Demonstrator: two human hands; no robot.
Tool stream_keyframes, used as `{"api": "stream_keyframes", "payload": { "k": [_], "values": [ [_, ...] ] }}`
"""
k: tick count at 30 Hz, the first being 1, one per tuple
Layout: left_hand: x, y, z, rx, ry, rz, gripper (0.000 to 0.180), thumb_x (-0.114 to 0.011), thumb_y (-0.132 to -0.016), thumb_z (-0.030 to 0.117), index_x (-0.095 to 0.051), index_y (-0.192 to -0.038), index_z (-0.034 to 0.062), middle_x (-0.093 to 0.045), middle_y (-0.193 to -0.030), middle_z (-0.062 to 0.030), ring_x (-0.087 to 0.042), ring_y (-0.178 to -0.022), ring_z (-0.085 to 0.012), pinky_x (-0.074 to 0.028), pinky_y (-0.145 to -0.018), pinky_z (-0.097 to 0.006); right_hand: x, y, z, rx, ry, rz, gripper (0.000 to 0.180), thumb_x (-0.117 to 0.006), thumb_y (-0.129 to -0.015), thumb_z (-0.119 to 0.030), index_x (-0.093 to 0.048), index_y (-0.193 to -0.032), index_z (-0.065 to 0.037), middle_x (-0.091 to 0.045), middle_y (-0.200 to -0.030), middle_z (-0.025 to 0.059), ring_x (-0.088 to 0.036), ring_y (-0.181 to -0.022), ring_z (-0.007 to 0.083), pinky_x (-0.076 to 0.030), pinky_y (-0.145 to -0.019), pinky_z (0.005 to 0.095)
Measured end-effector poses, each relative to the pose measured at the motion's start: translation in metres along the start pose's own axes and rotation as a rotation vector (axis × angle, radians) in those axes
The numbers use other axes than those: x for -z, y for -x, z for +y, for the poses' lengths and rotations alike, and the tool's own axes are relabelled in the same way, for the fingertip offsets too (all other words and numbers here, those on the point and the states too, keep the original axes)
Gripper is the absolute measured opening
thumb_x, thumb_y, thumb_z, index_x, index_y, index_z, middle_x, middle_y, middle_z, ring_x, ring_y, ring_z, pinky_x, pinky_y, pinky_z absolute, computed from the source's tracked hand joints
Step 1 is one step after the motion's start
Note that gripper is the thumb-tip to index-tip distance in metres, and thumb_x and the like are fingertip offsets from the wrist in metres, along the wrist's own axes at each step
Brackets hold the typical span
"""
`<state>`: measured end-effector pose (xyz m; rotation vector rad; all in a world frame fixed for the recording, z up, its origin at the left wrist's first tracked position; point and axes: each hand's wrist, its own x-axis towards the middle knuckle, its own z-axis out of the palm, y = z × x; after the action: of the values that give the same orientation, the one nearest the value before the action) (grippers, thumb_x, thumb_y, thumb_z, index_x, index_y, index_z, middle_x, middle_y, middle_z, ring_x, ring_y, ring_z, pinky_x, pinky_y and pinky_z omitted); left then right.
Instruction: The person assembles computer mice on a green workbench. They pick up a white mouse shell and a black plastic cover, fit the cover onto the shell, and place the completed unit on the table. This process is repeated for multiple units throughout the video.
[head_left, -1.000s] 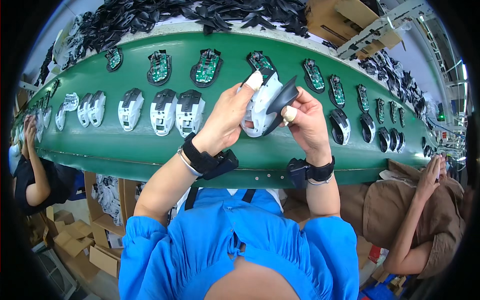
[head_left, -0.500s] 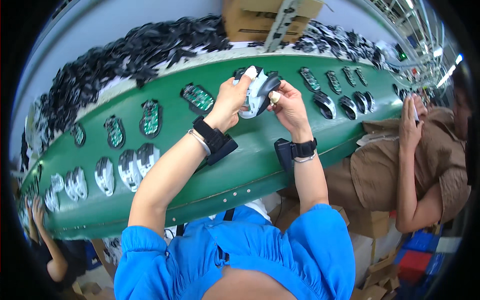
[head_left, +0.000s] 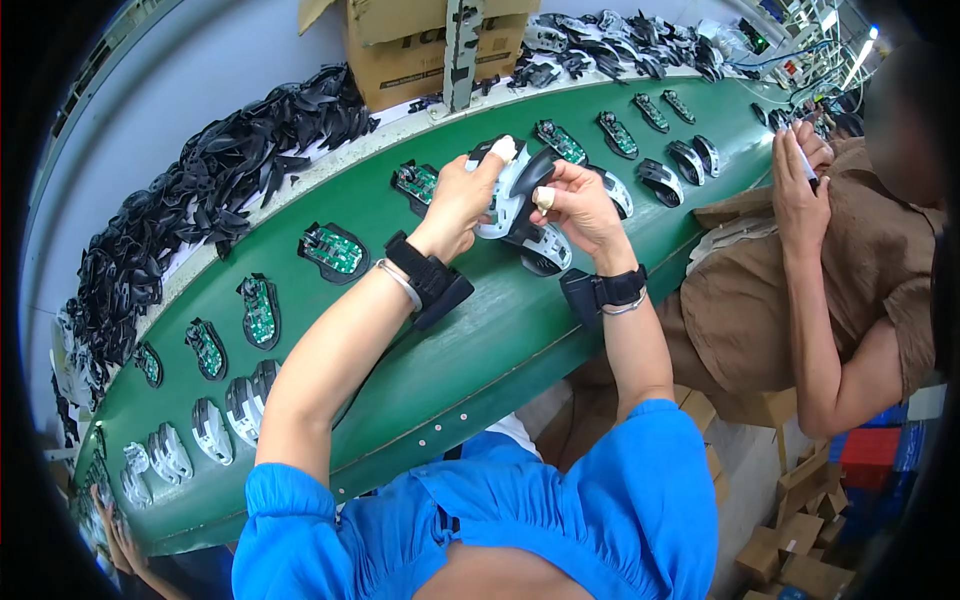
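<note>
I hold the white mouse shell (head_left: 508,195) up over the green counter (head_left: 480,330), my left hand (head_left: 462,195) and right hand (head_left: 575,205) both clamped on it from either side.

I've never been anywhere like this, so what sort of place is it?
Most likely a factory assembly line for computer mice. A long green conveyor belt carries rows of green circuit boards, black shells are heaped behind it, and both hands hold a white mouse shell.
</note>
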<state>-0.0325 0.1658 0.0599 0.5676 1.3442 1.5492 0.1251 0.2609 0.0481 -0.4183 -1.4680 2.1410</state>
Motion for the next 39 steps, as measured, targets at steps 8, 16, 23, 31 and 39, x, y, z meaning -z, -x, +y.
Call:
{"api": "stream_keyframes", "payload": {
  "k": [8, 16, 23, 31, 39],
  "values": [
    [-0.015, -0.005, 0.009, 0.026, -0.018, 0.000, 0.031, -0.064, -0.089, 0.031, -0.061, -0.101, 0.0026, -0.065, -0.082, -0.0039, -0.060, -0.061, -0.0109, -0.045, -0.048, -0.027, 0.011, -0.004, -0.004, -0.004, 0.046, 0.029, 0.013, -0.071, -0.080, 0.002, -0.063, -0.090, 0.001, -0.067, -0.079, 0.0086, -0.069, -0.065, 0.0176, -0.058, -0.058, 0.0250],
    [-0.008, -0.028, -0.007, -0.057, -0.192, 0.081, 0.032, -0.064, -0.086, 0.026, -0.064, -0.101, -0.0025, -0.068, -0.088, -0.0106, -0.064, -0.073, -0.0164, -0.049, -0.065, -0.030, 0.016, -0.014, -0.003, -0.102, 0.223, 0.086, 0.016, -0.073, -0.081, -0.005, -0.062, -0.088, 0.002, -0.068, -0.081, 0.0101, -0.070, -0.071, 0.0180, -0.059, -0.062, 0.0262],
    [-0.005, -0.024, 0.010, 0.041, -0.164, 0.021, 0.034, -0.065, -0.086, 0.030, -0.065, -0.101, -0.0011, -0.068, -0.088, -0.0086, -0.064, -0.075, -0.0158, -0.050, -0.067, -0.030, 0.013, -0.020, 0.010, -0.161, -0.106, 0.011, 0.025, -0.066, -0.088, -0.006, -0.061, -0.111, 0.001, -0.067, -0.098, 0.0059, -0.066, -0.083, 0.0141, -0.059, -0.072, 0.0303],
    [0.011, 0.006, 0.028, -0.244, -0.315, -0.222, 0.064, -0.082, -0.071, 0.026, -0.050, -0.118, -0.0039, -0.061, -0.102, -0.0074, -0.059, -0.088, -0.0113, -0.051, -0.076, -0.027, -0.005, -0.025, 0.009, 0.059, -0.246, 0.005, 0.022, -0.065, -0.089, -0.006, -0.061, -0.110, 0.001, -0.068, -0.097, 0.0074, -0.067, -0.082, 0.0151, -0.059, -0.072, 0.0307],
    [0.020, 0.007, 0.022, -0.251, -0.272, -0.264, 0.069, -0.082, -0.061, 0.010, -0.049, -0.121, 0.0002, -0.060, -0.103, -0.0036, -0.058, -0.091, -0.0109, -0.048, -0.083, -0.026, -0.025, -0.020, -0.011, 0.091, -0.171, -0.005, 0.020, -0.068, -0.086, -0.004, -0.063, -0.104, 0.002, -0.069, -0.088, 0.0075, -0.066, -0.074, 0.0128, -0.058, -0.067, 0.0292]
  ]
}}
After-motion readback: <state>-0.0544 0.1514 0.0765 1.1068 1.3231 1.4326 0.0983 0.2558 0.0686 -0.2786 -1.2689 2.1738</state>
